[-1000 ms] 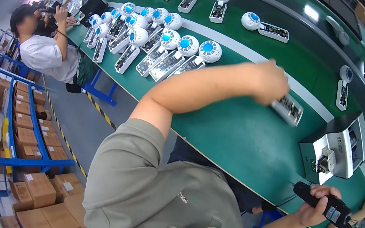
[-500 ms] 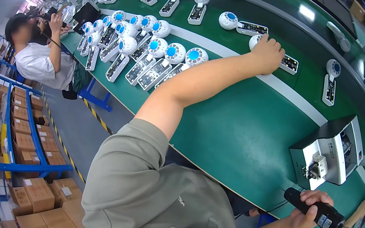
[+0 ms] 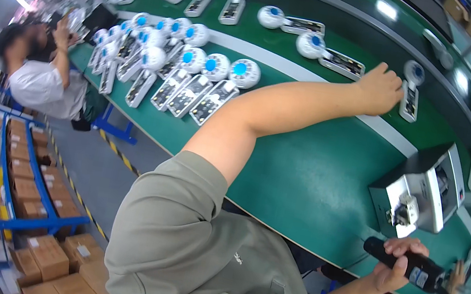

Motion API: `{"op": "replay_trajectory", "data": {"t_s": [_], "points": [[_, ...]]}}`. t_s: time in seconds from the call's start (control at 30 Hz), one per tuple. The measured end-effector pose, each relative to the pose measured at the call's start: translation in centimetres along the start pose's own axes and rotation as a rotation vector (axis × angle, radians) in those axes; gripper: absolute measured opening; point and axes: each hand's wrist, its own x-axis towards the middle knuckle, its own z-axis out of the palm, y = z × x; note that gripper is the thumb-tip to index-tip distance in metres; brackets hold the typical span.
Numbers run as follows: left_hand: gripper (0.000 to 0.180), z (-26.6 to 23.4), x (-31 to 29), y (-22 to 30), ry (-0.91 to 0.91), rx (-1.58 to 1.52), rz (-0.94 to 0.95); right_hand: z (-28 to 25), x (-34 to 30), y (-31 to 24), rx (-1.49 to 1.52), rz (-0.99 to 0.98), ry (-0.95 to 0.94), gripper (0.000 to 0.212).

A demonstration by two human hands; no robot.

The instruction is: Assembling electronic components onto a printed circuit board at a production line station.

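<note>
My left hand [image 3: 381, 90] is stretched over the green conveyor, fingers loosely bent and apart, with nothing seen in it. Just right of it lies a white unit with a round head and an exposed circuit board [image 3: 409, 100]; whether the fingertips touch it cannot be told. Left of the hand is a similar unit with a blue-centred head [image 3: 310, 45]. At the lower right, my right hand [image 3: 392, 274] is wrapped round a black electric screwdriver [image 3: 422, 269], whose narrow end points left. A black-and-silver box-shaped machine [image 3: 412, 189] stands beyond it on the green bench.
Several similar units [image 3: 194, 93] stand grouped on the bench at the left. Others lie spaced along the conveyor [image 3: 377, 43]. At the far left is a person in a white shirt [image 3: 46, 87], above a blue rack with cartons [image 3: 18, 216]. Another person's hand [image 3: 456, 277] shows at the right.
My left hand has left the blue-headed unit and moved right along the conveyor, toward another unit. My right hand keeps the screwdriver in about the same place. The view has shifted slightly.
</note>
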Motion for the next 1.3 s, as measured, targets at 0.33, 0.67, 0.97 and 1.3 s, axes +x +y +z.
{"op": "replay_trajectory", "data": {"t_s": [0.33, 0.67, 0.97, 1.3], "points": [[0.028, 5.6, 4.4, -0.7, 0.213, 0.097, 0.103, 1.5, -0.5, 0.2, -0.002, -0.004, 0.032, 0.030], [0.016, 3.5, 2.2, -1.3, 0.129, 0.133, 0.150, 1.4, -0.1, 0.3, -0.033, -0.035, 0.056, 0.029], [0.022, -11.8, -8.7, 8.0, -0.352, 0.122, 0.401, 1.4, -0.3, -0.3, -0.049, -0.036, 0.055, 0.032], [0.022, -13.8, -13.8, 10.1, -0.074, -0.342, 0.424, 2.7, 1.8, -4.2, 0.113, -0.143, 0.050, 0.035]]}}
